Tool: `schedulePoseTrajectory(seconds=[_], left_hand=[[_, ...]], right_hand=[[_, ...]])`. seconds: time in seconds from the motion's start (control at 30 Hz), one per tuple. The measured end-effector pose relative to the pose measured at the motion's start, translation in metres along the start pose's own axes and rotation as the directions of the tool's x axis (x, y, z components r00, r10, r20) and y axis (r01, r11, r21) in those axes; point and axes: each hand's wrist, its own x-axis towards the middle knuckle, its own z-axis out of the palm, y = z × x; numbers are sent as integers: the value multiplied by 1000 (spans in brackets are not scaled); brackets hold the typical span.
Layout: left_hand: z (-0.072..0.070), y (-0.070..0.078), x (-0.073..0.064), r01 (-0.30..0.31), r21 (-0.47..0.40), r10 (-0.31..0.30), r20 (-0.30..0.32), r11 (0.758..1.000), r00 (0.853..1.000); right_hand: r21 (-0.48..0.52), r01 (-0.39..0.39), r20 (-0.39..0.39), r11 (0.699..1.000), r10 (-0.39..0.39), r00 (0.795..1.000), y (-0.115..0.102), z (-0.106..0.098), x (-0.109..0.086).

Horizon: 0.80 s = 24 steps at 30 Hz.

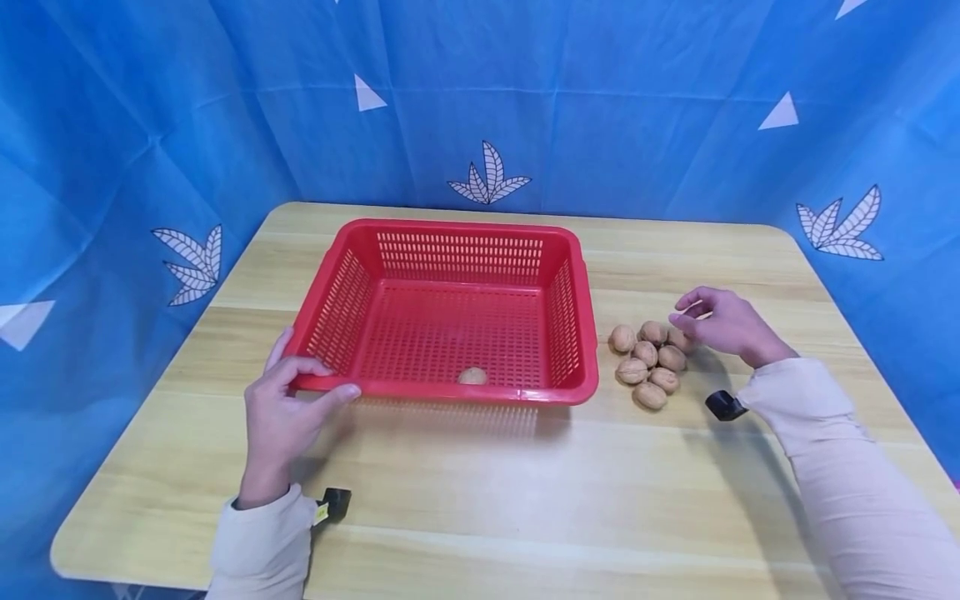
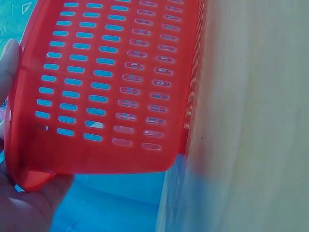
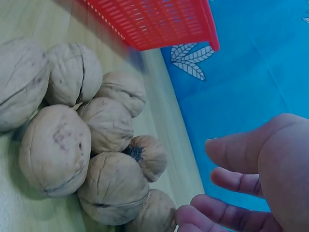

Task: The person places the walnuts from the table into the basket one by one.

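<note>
A red plastic basket (image 1: 465,392) with slotted walls sits on the table, one walnut (image 1: 472,377) inside by its front wall. My left hand (image 1: 281,408) grips the basket's front left corner, thumb along the front rim and fingers over the left one. To the right of the basket lies a cluster of several walnuts (image 1: 646,353). At the far right of that cluster is my right hand (image 1: 723,323), its fingers loosely bent with nothing between them. In the right wrist view, fingertips (image 3: 186,215) come right up to the outermost walnut (image 3: 154,212).
The light wood table (image 1: 480,508) has rounded corners. Blue cloth (image 1: 585,100) with white leaf and triangle prints hangs behind it and at the sides. Small black devices are worn at the left wrist (image 1: 335,504) and the right wrist (image 1: 724,406).
</note>
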Motion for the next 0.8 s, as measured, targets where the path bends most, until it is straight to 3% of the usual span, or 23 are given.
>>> schedulePoseTrajectory(seconds=[0.2, 0.8], left_hand=[[0, 0, -3, 14, -3, -14, 3, 1000, 1000], [2, -3, 0, -51, -37, 49, -51, 998, 997]], right_hand=[[-1, -8, -10, 1000, 8, 1000, 6, 3, -3], [-41, -81, 65, 996, 84, 994, 26, 5, -8]])
